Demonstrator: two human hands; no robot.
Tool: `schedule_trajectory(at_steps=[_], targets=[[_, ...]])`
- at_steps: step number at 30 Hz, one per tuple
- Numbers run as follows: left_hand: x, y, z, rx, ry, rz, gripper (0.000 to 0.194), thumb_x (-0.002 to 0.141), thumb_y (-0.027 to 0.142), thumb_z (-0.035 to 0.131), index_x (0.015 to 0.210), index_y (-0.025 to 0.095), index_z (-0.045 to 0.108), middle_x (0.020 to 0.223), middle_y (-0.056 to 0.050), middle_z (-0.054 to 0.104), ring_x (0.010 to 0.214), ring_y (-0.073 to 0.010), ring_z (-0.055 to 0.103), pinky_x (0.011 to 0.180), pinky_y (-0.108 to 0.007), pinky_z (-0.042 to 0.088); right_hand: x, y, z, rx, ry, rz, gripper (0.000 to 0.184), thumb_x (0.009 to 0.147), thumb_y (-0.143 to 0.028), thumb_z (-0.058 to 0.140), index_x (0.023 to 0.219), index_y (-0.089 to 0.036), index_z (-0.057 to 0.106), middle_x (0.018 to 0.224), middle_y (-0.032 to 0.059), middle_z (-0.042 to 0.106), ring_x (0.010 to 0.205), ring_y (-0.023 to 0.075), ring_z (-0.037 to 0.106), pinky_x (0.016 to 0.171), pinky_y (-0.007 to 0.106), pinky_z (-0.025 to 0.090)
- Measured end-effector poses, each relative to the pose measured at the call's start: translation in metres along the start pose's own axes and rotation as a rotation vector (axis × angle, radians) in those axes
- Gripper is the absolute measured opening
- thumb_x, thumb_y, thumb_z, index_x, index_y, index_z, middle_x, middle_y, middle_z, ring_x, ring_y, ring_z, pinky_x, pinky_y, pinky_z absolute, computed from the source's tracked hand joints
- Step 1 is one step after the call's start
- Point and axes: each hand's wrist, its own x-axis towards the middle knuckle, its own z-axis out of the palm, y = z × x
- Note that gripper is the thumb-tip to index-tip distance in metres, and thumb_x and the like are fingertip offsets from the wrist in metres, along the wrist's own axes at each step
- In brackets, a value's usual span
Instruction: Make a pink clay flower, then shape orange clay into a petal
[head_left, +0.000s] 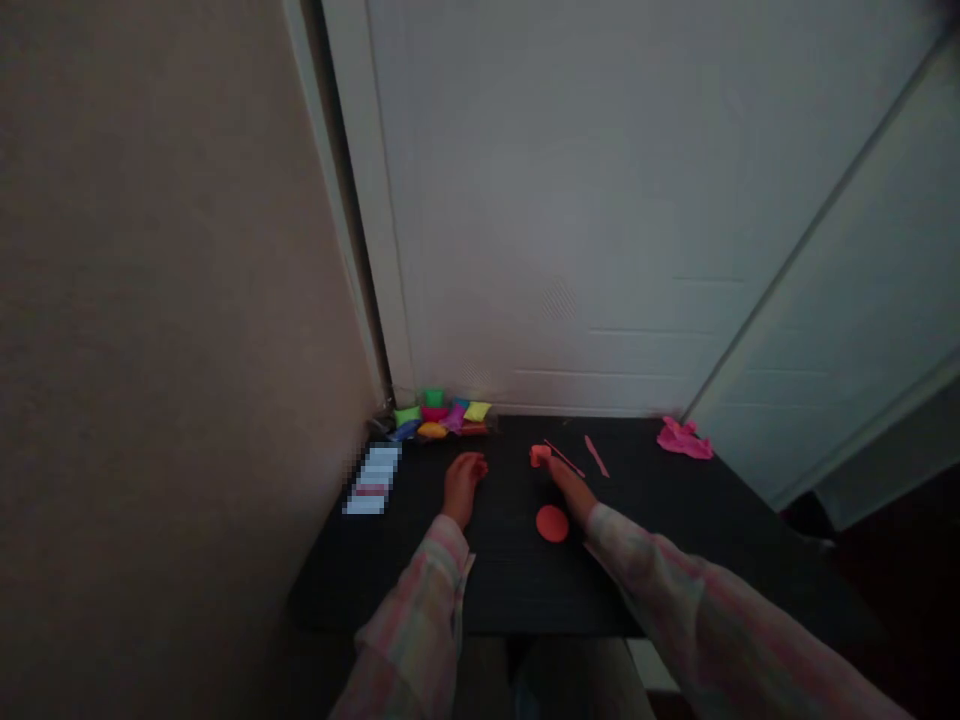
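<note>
My right hand (571,487) reaches over the black table, its fingertips closed at a small orange-red lump of modelling clay (538,456); the far side of the grip is hidden. A flat, round orange-red disc (552,524) lies just below that hand. Left of these, my left hand (463,484) rests over the tabletop with loosely curved fingers, and nothing shows in it. A thin reddish stick (567,460) and a flat pinkish modelling tool (597,456) lie beyond my right hand.
Several bright packets (433,414) are piled at the table's back left. A pixelated pale rectangle (373,480) lies at the left edge. Crumpled pink material (684,439) sits at the back right corner. A white panelled surface (555,220) rises behind the black table (525,600).
</note>
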Motion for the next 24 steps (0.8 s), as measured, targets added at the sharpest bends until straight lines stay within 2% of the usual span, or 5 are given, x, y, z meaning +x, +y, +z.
schedule_trajectory(at_steps=[7,10,14,18,24], targets=[[-0.053,-0.016,0.025,0.574,-0.194,0.161,0.014,0.057,0.027,0.059,0.069,0.021,0.062,0.084,-0.005,0.058,0.093,-0.0223,0.044,0.089,-0.035,0.022,-0.06,0.021,-0.013,-0.005,0.095,0.095,0.04,0.08,-0.035,0.031,0.101,-0.01,0.054,0.104,0.0118,0.056,0.099,0.0175,0.05,0.085,0.032,0.037],[-0.067,-0.021,0.039,0.79,-0.288,0.202,0.023,0.062,0.032,0.056,0.083,0.023,0.061,0.102,-0.007,0.054,0.105,-0.0252,0.034,0.093,-0.038,0.014,-0.065,0.014,-0.009,-0.029,0.088,0.076,0.038,0.076,-0.036,0.039,0.1,-0.011,0.055,0.108,0.0122,0.054,0.103,0.0203,0.045,0.089,0.035,0.032],[-0.071,-0.019,0.044,1.235,-0.42,0.288,0.031,0.069,0.036,0.047,0.095,0.024,0.056,0.111,-0.006,0.05,0.106,-0.0248,0.034,0.09,-0.039,0.02,-0.064,0.008,-0.009,-0.04,0.05,0.057,0.034,0.074,-0.036,0.042,0.102,-0.019,0.053,0.112,0.0075,0.051,0.107,0.021,0.041,0.091,0.04,0.027],[-0.067,-0.019,0.043,1.131,-0.411,0.192,0.027,0.062,0.034,0.055,0.087,0.021,0.057,0.096,-0.007,0.057,0.096,-0.023,0.045,0.085,-0.037,0.029,-0.063,0.008,-0.012,0.064,0.01,0.055,0.027,0.073,-0.031,0.044,0.096,-0.021,0.055,0.107,0.0059,0.054,0.106,0.0203,0.043,0.092,0.043,0.023],[-0.053,0.008,0.066,0.57,-0.379,-0.397,0.024,0.058,0.025,0.06,0.081,0.019,0.055,0.083,-0.006,0.062,0.076,-0.02,0.057,0.068,-0.031,0.042,-0.041,-0.002,-0.038,0.866,-0.141,0.298,0.022,0.07,-0.028,0.049,0.088,-0.018,0.054,0.087,0.0055,0.063,0.081,0.0172,0.058,0.075,0.035,0.045]])
